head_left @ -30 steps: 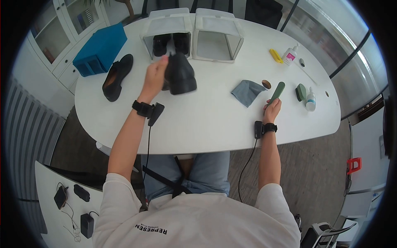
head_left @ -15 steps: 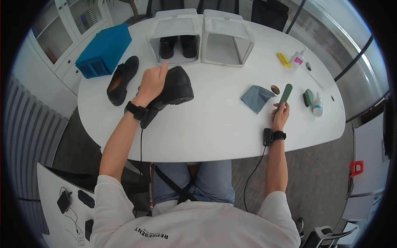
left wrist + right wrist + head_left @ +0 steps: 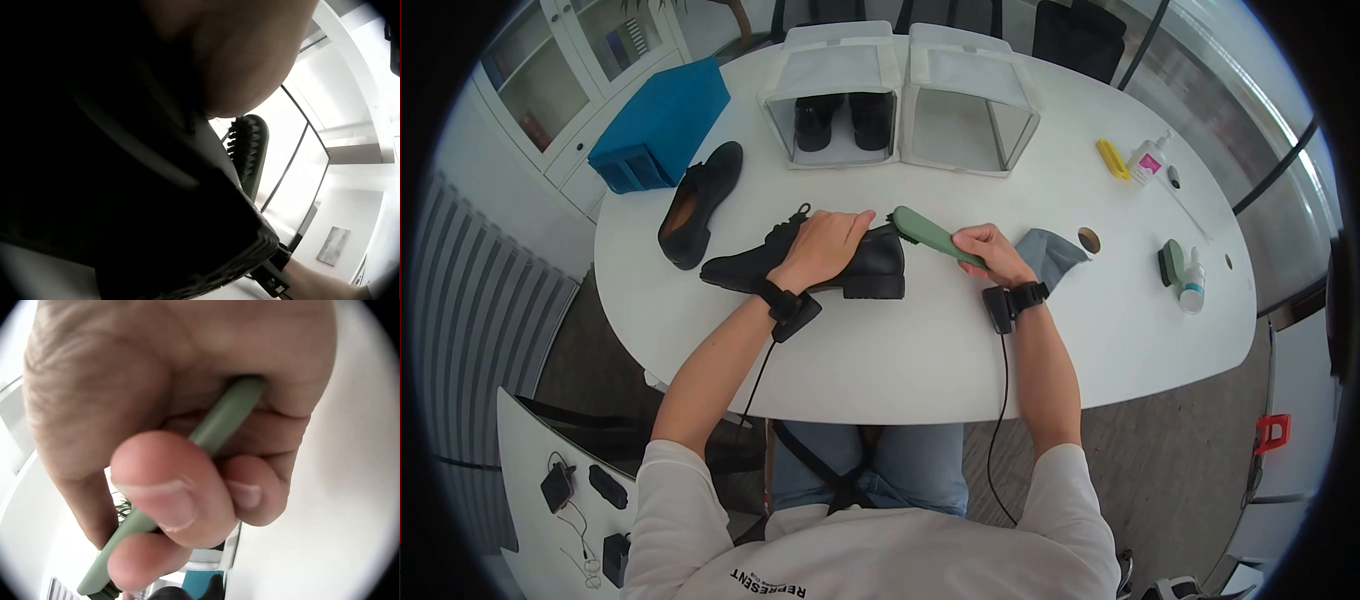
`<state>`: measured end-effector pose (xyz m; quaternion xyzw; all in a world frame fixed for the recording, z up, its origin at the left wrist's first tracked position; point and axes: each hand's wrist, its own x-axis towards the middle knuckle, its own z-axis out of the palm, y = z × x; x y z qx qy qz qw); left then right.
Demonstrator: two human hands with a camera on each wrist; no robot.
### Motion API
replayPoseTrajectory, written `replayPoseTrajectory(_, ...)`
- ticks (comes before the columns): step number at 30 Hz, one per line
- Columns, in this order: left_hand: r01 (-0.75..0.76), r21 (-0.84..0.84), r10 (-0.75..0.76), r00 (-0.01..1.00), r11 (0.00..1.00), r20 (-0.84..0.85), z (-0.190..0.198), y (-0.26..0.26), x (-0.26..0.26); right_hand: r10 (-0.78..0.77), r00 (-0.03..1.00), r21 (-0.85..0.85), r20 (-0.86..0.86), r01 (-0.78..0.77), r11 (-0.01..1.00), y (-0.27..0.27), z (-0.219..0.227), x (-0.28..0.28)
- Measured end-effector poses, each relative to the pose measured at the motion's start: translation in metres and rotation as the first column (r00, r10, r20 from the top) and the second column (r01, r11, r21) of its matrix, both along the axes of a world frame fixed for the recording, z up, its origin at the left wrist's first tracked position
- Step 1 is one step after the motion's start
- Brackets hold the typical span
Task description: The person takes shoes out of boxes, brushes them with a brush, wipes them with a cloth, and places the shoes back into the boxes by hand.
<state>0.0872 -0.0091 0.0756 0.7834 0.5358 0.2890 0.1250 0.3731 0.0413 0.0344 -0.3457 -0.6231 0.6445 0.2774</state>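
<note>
My left hand (image 3: 825, 248) grips a black lace-up shoe (image 3: 874, 262) over its opening, toe to the left and heel to the right. In my right hand (image 3: 997, 255) is a green-handled brush (image 3: 930, 233), its dark bristles facing the shoe's heel end in the head view. The right wrist view shows fingers curled round the green handle (image 3: 228, 415). Seen from the left wrist, the bristles (image 3: 242, 147) stand just beyond the dark heel. A second black shoe (image 3: 702, 205) lies on the table to the left.
Two clear-fronted boxes stand at the back, the left box (image 3: 772, 130) holding black shoes, beside the right box (image 3: 975, 168). A blue case (image 3: 660, 125) is at the left. Rightward lie a grey cloth (image 3: 1052, 258), a green brush (image 3: 1170, 262), bottles and a yellow item (image 3: 1113, 158).
The shoe in my left hand has turned from heel-forward to lying sideways, lower over the table. My right hand has brought the brush leftward from beside the cloth to the shoe's heel.
</note>
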Motion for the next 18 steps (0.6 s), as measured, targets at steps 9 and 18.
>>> replayPoseTrajectory(9,-0.053,-0.108,0.051,0.999,0.993,-0.018,-0.003,0.004,0.011,0.022,0.985,-0.042,0.173,-0.015,0.999,-0.004,0.001,0.0)
replayPoseTrajectory(18,-0.076,-0.089,0.078,0.997,0.993,0.013,-0.006,0.003,0.01,-0.03,0.976,0.014,0.215,0.028,1.0,-0.015,0.001,-0.003)
